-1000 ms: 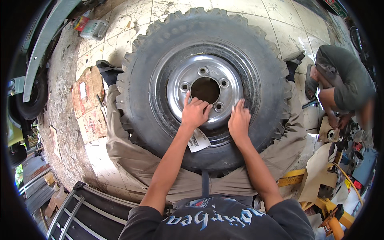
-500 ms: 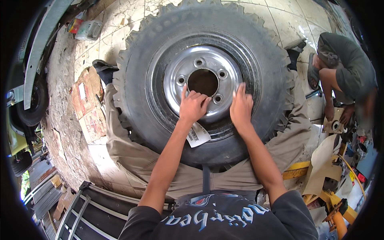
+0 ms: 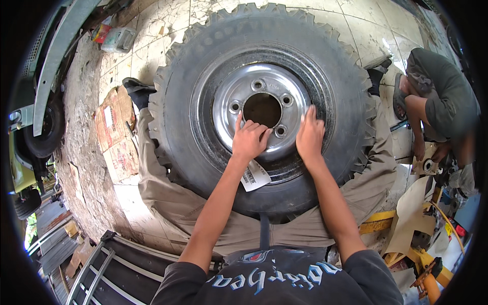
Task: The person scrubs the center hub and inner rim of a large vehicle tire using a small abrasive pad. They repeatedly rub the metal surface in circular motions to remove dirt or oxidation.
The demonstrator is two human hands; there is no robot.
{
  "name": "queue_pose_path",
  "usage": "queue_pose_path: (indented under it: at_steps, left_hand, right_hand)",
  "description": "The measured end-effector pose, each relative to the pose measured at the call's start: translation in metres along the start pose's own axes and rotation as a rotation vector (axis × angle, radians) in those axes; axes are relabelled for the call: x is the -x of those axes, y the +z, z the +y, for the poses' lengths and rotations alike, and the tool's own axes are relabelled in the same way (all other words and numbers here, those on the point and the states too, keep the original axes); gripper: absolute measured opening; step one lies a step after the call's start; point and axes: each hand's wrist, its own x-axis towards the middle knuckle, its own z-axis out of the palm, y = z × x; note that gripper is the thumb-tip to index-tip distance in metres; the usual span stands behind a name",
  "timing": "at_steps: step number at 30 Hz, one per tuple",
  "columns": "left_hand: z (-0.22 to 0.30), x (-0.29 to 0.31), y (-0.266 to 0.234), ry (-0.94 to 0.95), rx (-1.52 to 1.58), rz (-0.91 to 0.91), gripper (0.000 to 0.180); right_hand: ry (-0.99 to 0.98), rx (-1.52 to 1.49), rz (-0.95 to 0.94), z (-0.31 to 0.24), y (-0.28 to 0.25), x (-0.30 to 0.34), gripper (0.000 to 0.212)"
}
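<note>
A large knobby tyre lies flat between my outstretched legs, fitted on a shiny metal wheel rim with a round centre hole and several bolt holes. My left hand rests on the rim below the centre hole, its index finger stretched toward the left bolt hole and its other fingers bent. On the rim's right edge, my right hand lies with fingers extended; a pale spot shows at its fingertips, too small to identify. A white paper label sticks out beside my left wrist.
At right, another person crouches, hands at a small metal part. Cardboard lies left of the tyre, and a plastic container stands farther off. A metal-tube frame is at lower left, yellow metal parts at lower right.
The whole view has shifted slightly, so the wheel appears a little lower and to the right. Both my hands keep nearly the same places on the rim.
</note>
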Motion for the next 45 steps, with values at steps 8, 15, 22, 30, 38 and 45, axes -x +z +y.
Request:
queue_pose_path:
  at_steps: [8, 15, 22, 30, 38, 45]
  left_hand:
    - [0.001, 0.0, 0.002, -0.033, -0.007, -0.03, 0.016]
    - [0.001, 0.005, -0.001, -0.054, -0.02, -0.05, 0.019]
    - [0.0, 0.0, -0.001, -0.043, 0.02, -0.032, 0.025]
    - [0.0, -0.001, -0.001, -0.055, -0.014, -0.043, 0.031]
    - [0.002, -0.002, 0.0, -0.058, -0.014, -0.021, 0.029]
    - [0.002, 0.004, 0.0, -0.077, -0.006, -0.05, 0.031]
  right_hand:
    - [0.003, -0.032, -0.013, -0.001, 0.004, 0.02, 0.051]
    - [-0.046, -0.075, -0.07, 0.002, 0.0, 0.04, 0.052]
    - [-0.027, -0.061, -0.053, 0.003, -0.001, 0.021, 0.052]
    - [-0.06, -0.165, -0.008, 0.007, 0.002, -0.002, 0.051]
    - [-0.036, -0.133, -0.015, 0.003, -0.007, -0.014, 0.048]
    - [-0.037, -0.14, -0.001, 0.004, 0.003, 0.01, 0.048]
